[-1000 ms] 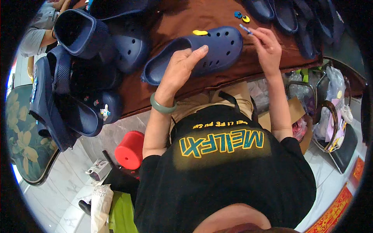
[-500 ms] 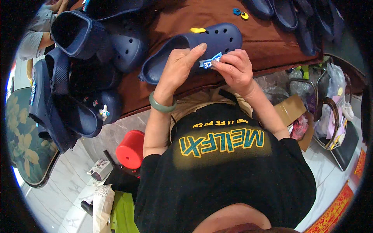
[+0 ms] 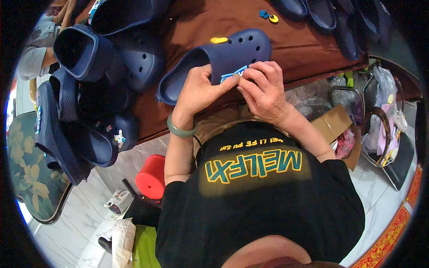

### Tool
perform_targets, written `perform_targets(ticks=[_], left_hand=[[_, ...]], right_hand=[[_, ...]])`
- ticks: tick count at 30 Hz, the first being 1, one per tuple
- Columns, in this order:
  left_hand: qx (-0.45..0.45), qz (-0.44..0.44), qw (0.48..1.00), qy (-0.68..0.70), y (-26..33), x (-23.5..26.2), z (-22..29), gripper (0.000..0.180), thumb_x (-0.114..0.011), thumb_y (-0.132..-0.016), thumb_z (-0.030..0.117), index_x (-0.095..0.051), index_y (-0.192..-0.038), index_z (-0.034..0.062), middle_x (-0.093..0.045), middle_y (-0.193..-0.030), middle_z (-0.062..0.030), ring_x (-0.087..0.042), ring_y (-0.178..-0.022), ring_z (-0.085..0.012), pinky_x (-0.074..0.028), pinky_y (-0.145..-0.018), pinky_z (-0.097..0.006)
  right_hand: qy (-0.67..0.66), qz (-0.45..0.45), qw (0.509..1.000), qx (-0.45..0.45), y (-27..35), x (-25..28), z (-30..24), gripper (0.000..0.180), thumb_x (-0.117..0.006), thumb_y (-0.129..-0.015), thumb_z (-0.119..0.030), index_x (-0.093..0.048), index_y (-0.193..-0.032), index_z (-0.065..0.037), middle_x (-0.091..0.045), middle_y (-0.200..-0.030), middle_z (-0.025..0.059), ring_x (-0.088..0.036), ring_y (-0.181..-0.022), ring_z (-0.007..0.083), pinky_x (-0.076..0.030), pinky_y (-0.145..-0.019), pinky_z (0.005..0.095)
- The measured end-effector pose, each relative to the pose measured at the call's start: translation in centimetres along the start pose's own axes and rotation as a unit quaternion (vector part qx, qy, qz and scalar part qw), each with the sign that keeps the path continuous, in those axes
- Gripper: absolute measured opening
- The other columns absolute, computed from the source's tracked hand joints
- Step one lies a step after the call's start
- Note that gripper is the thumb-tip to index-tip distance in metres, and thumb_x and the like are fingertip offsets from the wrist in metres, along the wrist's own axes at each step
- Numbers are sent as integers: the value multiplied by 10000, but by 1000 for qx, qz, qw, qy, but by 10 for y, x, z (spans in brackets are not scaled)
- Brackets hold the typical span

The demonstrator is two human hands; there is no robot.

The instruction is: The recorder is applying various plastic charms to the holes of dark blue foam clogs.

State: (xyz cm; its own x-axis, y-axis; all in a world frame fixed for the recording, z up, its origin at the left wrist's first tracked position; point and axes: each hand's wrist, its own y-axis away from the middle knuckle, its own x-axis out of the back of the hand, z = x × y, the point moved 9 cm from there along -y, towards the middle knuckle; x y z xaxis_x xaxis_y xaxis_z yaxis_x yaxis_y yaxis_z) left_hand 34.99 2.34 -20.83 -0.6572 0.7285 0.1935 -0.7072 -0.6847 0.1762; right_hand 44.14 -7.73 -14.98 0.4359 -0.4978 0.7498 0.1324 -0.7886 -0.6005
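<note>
Presently | navy clog (image 3: 237, 51): near middle of brown-clothed desk (image 3: 308, 51), toe right | yellow charm (image 3: 219, 40): clog's far side | blue-white charm (image 3: 233, 73): clog's near side | right hand (image 3: 267, 91): fingers clamped on blue-white charm | left hand (image 3: 199, 91): thumb at same charm, other fingers hidden, grip cannot be told

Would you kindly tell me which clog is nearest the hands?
The middle clog, with the long yellow charm; the other clogs lie farther off.
</note>
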Motion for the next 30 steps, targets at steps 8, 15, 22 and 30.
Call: perform_targets(ticks=[8,15,22,30], left_hand=[[5,-8,999,35,0,-2,-6,249,-763,-831,151,-703,-1008,-13,-698,-933,-11,-600,-842,-71,-506,-759,-250],[25,10,996,80,0,2,-4,225,-755,-838,143,-713,-996,-11,-701,-931,-9,-603,-836,-66,-504,-755,-244],[7,37,996,85,2,-1,-1,243,-734,-846,143,-697,-1002,-40,-699,-900,-5,-571,-797,-53,-485,-720,-233],[42,19,997,64,0,-1,-2,226,-746,-832,112,-713,-1013,-19,-699,-943,-6,-602,-833,-63,-496,-766,-237]], right_hand=[[17,-46,999,-5,15,-14,-2,342,-703,-739,-149,-655,-1064,-55,-535,-1111,49,-480,-1144,257,-284,-1032,526],[-10,-39,999,-8,8,-12,4,321,-679,-747,-88,-670,-1067,-72,-564,-1090,61,-510,-1121,253,-324,-1002,501],[-21,107,989,-99,-21,14,111,252,-644,-811,-39,-698,-1043,-124,-668,-964,51,-597,-941,254,-409,-851,387],[279,-11,957,-82,-61,-24,191,248,-623,-894,-224,-673,-1133,-185,-652,-999,33,-582,-935,235,-384,-842,414]])
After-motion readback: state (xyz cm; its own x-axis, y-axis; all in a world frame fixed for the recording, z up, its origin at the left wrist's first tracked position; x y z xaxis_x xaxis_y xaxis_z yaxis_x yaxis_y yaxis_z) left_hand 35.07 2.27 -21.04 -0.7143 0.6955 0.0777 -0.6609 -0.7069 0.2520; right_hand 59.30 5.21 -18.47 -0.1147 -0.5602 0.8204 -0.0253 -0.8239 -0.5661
